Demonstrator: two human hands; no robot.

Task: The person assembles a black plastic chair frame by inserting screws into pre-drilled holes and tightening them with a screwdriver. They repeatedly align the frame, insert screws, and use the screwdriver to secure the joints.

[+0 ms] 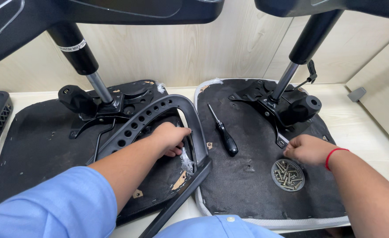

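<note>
Blue sleeve (49, 207) leads to left hand (171, 139), fingers clamped on black perforated plastic armrest (159, 115); right hand (309, 150), fingertips pinched together above round screw dish (288, 175), should steady the grip.

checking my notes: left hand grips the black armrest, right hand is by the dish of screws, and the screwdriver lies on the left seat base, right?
Not quite. In the head view the screwdriver lies on the right seat base, between both hands. The rest holds.
</note>
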